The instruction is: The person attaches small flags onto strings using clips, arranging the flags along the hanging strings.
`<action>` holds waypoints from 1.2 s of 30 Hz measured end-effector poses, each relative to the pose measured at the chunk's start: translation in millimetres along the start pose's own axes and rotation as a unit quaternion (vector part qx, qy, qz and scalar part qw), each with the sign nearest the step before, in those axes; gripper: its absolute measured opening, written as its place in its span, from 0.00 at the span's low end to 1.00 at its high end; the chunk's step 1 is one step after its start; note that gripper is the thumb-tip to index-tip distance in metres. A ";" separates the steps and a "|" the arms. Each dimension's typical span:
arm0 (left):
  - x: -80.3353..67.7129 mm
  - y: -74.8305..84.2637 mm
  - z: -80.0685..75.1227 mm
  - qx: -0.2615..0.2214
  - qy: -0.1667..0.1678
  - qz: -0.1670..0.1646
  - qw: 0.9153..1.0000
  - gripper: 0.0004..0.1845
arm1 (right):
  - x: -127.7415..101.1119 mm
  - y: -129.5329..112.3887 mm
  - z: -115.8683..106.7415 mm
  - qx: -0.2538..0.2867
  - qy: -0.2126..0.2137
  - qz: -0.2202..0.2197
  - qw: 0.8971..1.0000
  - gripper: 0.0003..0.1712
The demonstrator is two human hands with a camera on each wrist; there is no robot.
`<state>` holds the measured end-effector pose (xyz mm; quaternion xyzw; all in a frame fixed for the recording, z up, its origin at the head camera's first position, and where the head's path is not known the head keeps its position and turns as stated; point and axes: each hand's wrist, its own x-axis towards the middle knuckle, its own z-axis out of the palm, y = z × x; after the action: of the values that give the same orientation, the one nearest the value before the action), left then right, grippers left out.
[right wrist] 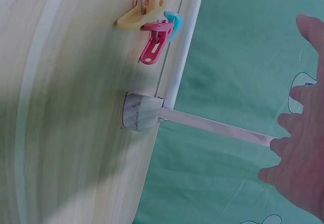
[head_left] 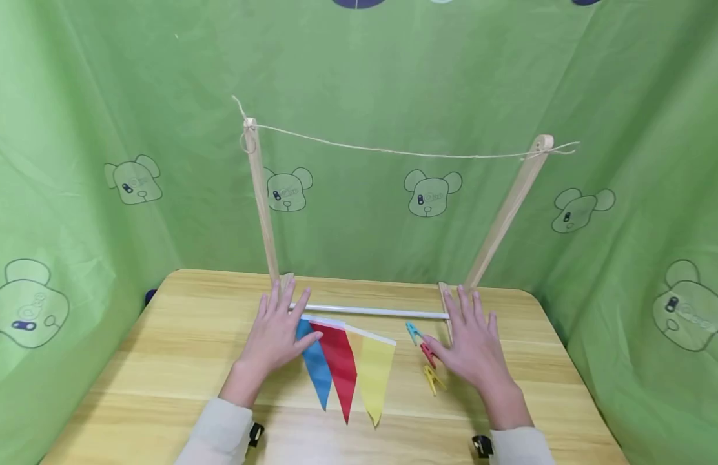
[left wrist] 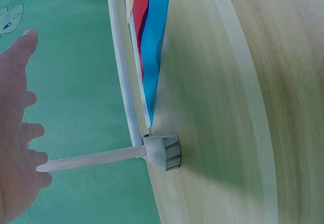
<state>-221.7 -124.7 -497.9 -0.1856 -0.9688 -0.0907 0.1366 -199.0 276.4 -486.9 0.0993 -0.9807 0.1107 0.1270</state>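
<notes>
My left hand (head_left: 276, 336) is spread with straight fingers above the left wooden foot, holding nothing. Its thumb overlaps the blue pennant (head_left: 317, 374) and the edge of the red pennant (head_left: 339, 365) in the head view. A yellow pennant (head_left: 378, 371) lies to their right. My right hand (head_left: 475, 345), also spread and holding nothing, hovers near the right foot (right wrist: 143, 112). By its thumb lie a light-blue clothespin (head_left: 413, 332), a red clothespin (head_left: 427, 354) and a yellow clothespin (head_left: 432, 379). Both wrist views show the hands raised off the tabletop.
Two wooden posts, left (head_left: 260, 200) and right (head_left: 510, 213), stand at the back of the table (head_left: 161, 361). A thin string (head_left: 388, 151) sags slightly between their tops, its ends tied. A white rod (head_left: 370, 312) joins their bases. Green cloth (head_left: 359, 77) surrounds the table.
</notes>
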 end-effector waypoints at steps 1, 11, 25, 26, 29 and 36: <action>0.6 0.0 0.3 -0.003 0.001 0.002 1.000 0.49 | 0.6 0.9 -0.1 0.001 0.000 -0.002 1.000 0.61; 7.4 1.4 -3.0 -0.032 -0.018 0.007 0.999 0.50 | 3.7 10.0 0.4 0.041 -0.012 -0.013 0.999 0.61; 9.2 2.7 -0.2 -0.038 -0.009 0.046 0.998 0.49 | -3.8 19.3 2.1 0.094 0.005 -0.033 0.995 0.59; 8.9 2.4 0.3 -0.043 -0.009 0.048 0.998 0.48 | -5.2 19.9 2.4 0.097 0.002 -0.032 0.995 0.59; 8.4 1.6 1.4 -0.064 -0.013 0.045 0.997 0.48 | -9.2 21.5 3.0 0.101 -0.010 -0.029 0.994 0.60; 7.1 0.4 5.9 -0.114 -0.024 0.033 0.993 0.49 | -15.0 25.8 7.2 0.102 -0.029 -0.032 0.994 0.59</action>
<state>-229.3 -120.6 -501.4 -0.2337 -0.9486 -0.1916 0.0938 -192.2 301.8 -502.7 0.1467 -0.9637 0.2036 0.0914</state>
